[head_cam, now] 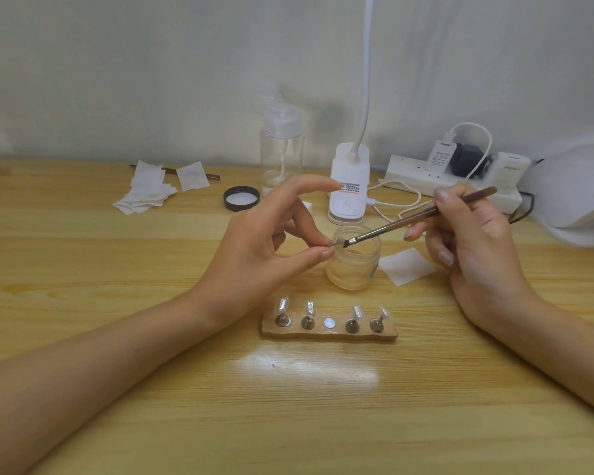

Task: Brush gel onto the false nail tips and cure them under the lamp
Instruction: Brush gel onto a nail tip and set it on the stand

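Pinching tip (333, 243) narrowly between thumb and finger of left hand (254, 248), above jar (355, 269) mouth. Gripping brush (408, 221) pen-style in right hand (470, 234); long axis from far right down to near left. At tip with bristles, touching or just beside, cannot tell. Next stroke likely leftward along tip; right hand working, left steadying. Near: four more tips (309, 308) upright on holder (330, 332), middle slot bare. Far right: lamp (576, 197), cut off by edge. Mostly hidden by fingertips: held tip, gel cover unreadable.
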Demonstrator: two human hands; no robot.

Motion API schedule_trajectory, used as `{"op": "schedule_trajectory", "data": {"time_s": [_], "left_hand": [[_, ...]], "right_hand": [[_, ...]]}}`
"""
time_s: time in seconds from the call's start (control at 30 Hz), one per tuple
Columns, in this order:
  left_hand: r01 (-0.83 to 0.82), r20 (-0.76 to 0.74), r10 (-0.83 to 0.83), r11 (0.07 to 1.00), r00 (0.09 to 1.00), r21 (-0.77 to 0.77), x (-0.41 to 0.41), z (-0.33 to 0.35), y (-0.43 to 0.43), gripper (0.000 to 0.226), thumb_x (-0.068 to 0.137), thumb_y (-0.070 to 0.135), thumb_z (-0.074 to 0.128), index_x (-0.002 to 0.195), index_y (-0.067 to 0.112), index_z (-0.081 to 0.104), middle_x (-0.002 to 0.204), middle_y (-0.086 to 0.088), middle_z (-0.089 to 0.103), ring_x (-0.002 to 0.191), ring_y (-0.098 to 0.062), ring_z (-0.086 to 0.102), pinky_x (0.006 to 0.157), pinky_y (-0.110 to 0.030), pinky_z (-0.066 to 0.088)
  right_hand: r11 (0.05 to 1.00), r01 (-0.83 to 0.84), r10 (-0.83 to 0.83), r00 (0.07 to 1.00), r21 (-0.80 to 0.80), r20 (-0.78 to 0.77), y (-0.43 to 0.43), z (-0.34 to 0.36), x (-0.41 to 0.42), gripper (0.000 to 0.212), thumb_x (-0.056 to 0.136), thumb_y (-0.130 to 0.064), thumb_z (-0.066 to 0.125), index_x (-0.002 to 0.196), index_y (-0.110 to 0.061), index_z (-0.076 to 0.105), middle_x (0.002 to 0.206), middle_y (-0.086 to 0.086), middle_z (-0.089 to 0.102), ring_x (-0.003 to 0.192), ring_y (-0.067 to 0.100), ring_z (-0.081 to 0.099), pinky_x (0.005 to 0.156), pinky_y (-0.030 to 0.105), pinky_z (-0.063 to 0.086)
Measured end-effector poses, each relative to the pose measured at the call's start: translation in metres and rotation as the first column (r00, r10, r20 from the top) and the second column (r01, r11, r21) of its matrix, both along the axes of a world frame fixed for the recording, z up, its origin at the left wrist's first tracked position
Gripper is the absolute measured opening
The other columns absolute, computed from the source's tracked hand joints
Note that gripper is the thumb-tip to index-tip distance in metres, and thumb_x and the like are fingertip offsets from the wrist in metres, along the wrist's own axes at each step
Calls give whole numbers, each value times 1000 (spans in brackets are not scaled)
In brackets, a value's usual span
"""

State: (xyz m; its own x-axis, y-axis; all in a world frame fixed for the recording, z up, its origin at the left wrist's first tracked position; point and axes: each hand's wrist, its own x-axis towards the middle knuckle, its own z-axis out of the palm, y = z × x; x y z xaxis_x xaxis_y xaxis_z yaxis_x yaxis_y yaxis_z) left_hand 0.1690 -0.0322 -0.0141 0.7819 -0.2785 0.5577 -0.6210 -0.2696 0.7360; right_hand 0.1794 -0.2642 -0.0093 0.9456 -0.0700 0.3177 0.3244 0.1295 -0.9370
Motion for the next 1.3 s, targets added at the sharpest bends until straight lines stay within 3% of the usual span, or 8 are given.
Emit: {"op": "schedule_trajectory", "data": {"time_s": [0.2, 0.4, 0.57, 0.77, 0.87, 1.1, 1.2, 1.3], "left_hand": [[-2, 7, 2, 1000, 1000, 10, 0, 0, 0, 55, 85, 6, 78, 132, 25, 57, 80, 3, 69, 81, -23, 68, 59, -37, 41], [-12, 14, 11, 1000, 1000, 15, 1, -1, 0, 53, 85, 7, 77, 132, 23, 58, 81, 2, 70, 86, -20, 67, 60, -42, 40], [-14, 29, 13, 999, 999, 32, 1, -1, 0, 49, 86, 11, 74, 130, 25, 59, 81, 4, 70, 89, -19, 66, 61, -40, 40], [-19, 55, 16, 998, 998, 56, 3, -2, 1, 48, 87, 9, 74, 130, 26, 59, 81, 5, 70, 82, -21, 64, 62, -21, 38], [-17, 70, 12, 998, 997, 62, 3, -1, 1, 49, 87, 8, 74, 130, 27, 59, 81, 5, 71, 75, -32, 60, 66, -13, 37], [-14, 52, 12, 999, 999, 40, 3, -1, 0, 48, 86, 12, 74, 129, 28, 59, 84, 6, 71, 79, -26, 65, 62, -45, 39], [-8, 53, 6, 999, 999, 44, 4, -2, 1, 47, 87, 12, 74, 128, 28, 59, 85, 6, 71, 78, -32, 64, 61, -42, 40], [-1, 50, -1, 999, 999, 41, 4, -2, 1, 47, 87, 12, 74, 127, 30, 59, 85, 7, 71, 73, -42, 60, 61, -28, 40]], "right_hand": [[997, -45, 42, 998, 70, 46, 0, 1, -1, 30, 101, -27, 51, 72, -30, 58, 67, 4, 71, 38, 8, 34, 42, 16, 29], [1000, 17, -17, 1000, 20, -16, 0, 0, 1, 27, 101, -23, 51, 75, -25, 52, 63, 6, 68, 37, 8, 31, 41, 16, 28], [997, -38, 36, 999, 74, 39, 0, 1, 0, 26, 102, -26, 50, 76, -25, 53, 66, 3, 70, 38, 8, 34, 42, 17, 28], [1000, 8, -8, 1000, 19, -21, 1, 0, 1, 30, 103, -23, 49, 73, -26, 53, 63, 7, 68, 37, 9, 31, 41, 16, 27], [997, -3, 3, 1000, 76, -4, 0, 0, 1, 33, 102, -24, 50, 70, -28, 57, 64, 5, 68, 37, 9, 32, 43, 16, 28], [997, -71, 70, 997, 43, 10, 2, 1, 1, 24, 91, -41, 58, 68, -32, 60, 67, 5, 71, 37, 8, 35, 41, 15, 29], [999, -16, 16, 1000, 37, -14, 1, 1, 2, 28, 93, -36, 56, 66, -31, 60, 66, 6, 70, 37, 8, 35, 41, 16, 28], [996, -27, 26, 999, 87, 20, 0, 1, 1, 28, 98, -33, 55, 70, -30, 57, 67, 4, 71, 37, 8, 35, 42, 17, 28]]}}
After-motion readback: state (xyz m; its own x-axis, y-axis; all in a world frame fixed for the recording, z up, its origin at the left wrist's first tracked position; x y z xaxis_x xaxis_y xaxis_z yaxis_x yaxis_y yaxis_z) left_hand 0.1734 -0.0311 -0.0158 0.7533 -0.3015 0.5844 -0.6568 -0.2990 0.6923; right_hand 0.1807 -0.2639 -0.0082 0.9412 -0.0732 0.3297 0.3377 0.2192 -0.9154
